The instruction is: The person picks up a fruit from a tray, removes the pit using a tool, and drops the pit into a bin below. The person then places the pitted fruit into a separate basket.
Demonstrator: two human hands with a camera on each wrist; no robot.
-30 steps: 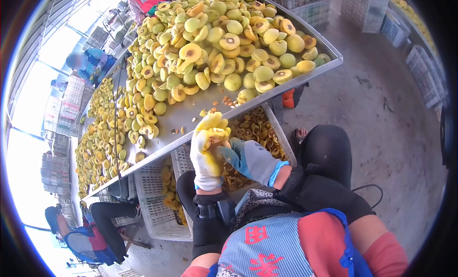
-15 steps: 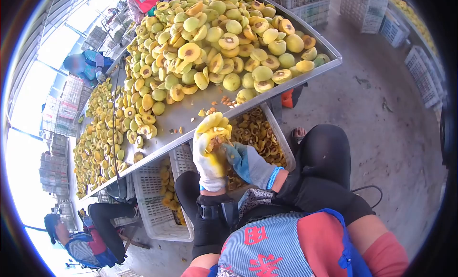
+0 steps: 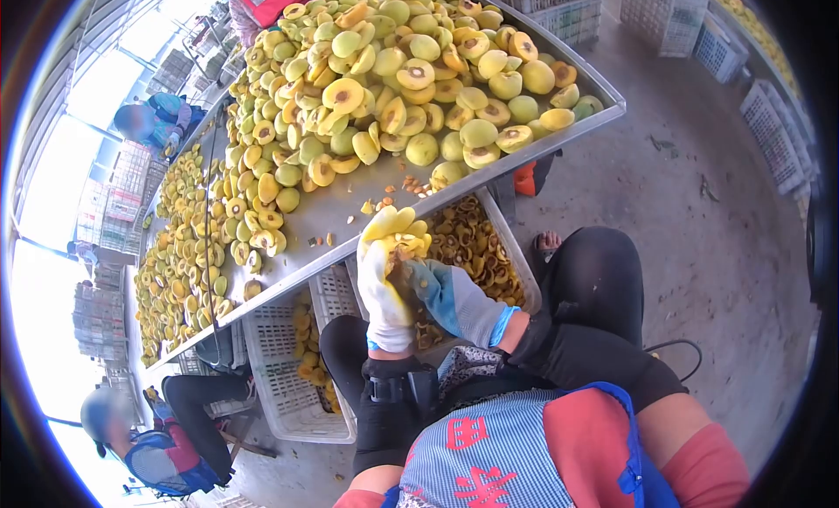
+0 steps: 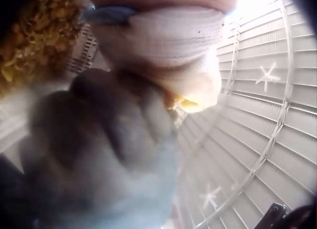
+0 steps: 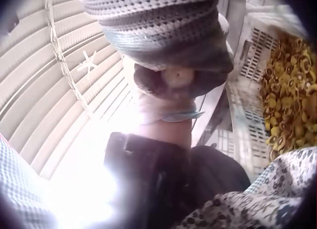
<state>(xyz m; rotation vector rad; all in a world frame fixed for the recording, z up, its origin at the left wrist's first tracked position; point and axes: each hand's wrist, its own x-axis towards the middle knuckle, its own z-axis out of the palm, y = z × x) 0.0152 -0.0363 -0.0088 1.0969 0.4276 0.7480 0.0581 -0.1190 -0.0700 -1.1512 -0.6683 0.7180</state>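
Observation:
In the head view my left hand (image 3: 389,276), in a white glove stained yellow, holds a yellow stone-fruit half (image 3: 409,246) in its curled fingers, palm up. A yellow edge of that fruit half (image 4: 190,105) shows in the left wrist view. My right hand (image 3: 446,294), in a grey and blue glove, comes close against it from the right with curled fingers. The round, pale end of a handle (image 5: 178,76) pokes from the right fist in the right wrist view; the rest of that tool is hidden.
A metal table (image 3: 328,206) carries a large heap of halved yellow-green stone fruit (image 3: 350,97) and several brown kernels (image 3: 412,184). Below its edge stand a crate of hollowed fruit pieces (image 3: 520,263) and a white crate (image 3: 284,403). Other people (image 3: 166,455) sit along the table at left.
The left hand has shifted slightly right and still holds the fruit. The right hand's fingers have moved a little against it. A person at left has turned their head.

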